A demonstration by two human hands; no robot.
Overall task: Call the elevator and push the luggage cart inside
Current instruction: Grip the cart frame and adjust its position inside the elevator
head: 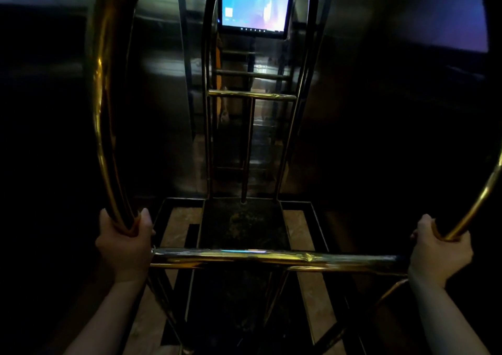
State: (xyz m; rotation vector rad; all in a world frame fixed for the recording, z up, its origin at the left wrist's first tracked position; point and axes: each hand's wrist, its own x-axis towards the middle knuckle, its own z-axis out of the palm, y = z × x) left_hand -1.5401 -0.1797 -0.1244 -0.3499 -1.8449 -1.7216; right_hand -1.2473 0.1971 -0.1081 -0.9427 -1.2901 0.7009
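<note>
A brass luggage cart [271,258] fills the middle of the view, its dark carpeted deck [243,224] empty. My left hand [125,243] is wrapped around the cart's near left upright. My right hand [440,248] grips the near right upright. A horizontal brass bar runs between my hands. The cart's far frame stands right before a dark metal elevator wall [163,83], which reflects the frame. The scene is very dim.
A lit screen [255,1] hangs on the wall straight ahead, above the cart's far end. Dark walls close in on the left and right. Pale stone floor [176,227] with dark borders shows beside the deck.
</note>
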